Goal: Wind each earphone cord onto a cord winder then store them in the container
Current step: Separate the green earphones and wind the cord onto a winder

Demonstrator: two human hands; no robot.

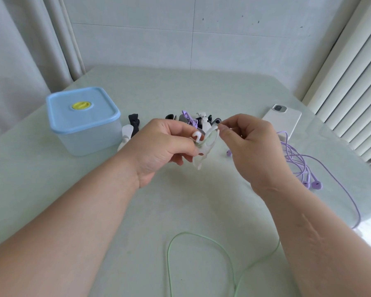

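Observation:
My left hand (163,144) holds a white cord winder (206,146) above the middle of the table. My right hand (248,142) pinches a thin pale green cord at the winder's upper right edge. The rest of the green earphone cord (201,239) loops loosely over the table near me and runs under my right forearm. Purple earphones (308,176) lie in a loose tangle at the right. The container (84,123), translucent with a blue lid and yellow valve, stands shut at the left.
A pile of black, white and purple cord winders (193,120) lies behind my hands. A white winder (125,136) and a black one (134,121) rest beside the container. A white phone (284,121) lies at the right. A radiator stands at the far right.

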